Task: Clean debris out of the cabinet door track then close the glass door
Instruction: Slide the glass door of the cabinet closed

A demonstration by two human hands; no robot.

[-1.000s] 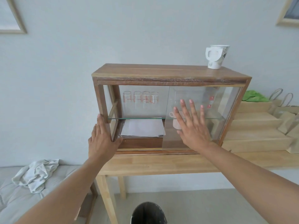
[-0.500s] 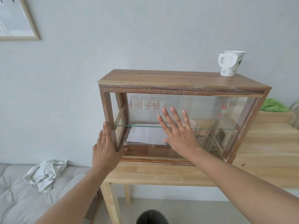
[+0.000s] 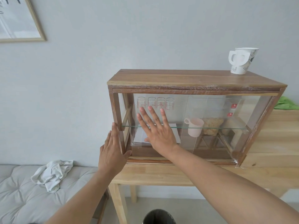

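Glass door (image 3: pixel 155 126) at the wooden cabinet (image 3: pixel 194 81) front's left: rigid, slick, likely fragile, best pushed flat-palmed; right hand (image 3: pixel 157 132) spread open on it, left hand (image 3: pixel 113 152) open, bracing the frame, neither gripping

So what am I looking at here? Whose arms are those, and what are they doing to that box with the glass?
There is no machine here. The picture comes from a camera worn on a person's head, so you see that person's own two arms reaching out. The box is a wooden cabinet standing on a table. The right hand lies flat, with spread fingers, on the glass door, as if sliding it. The left hand presses on the cabinet's left post to steady it. Neither hand holds anything. Inside are small glasses, a pink cup and papers. A paper cup sits on top.
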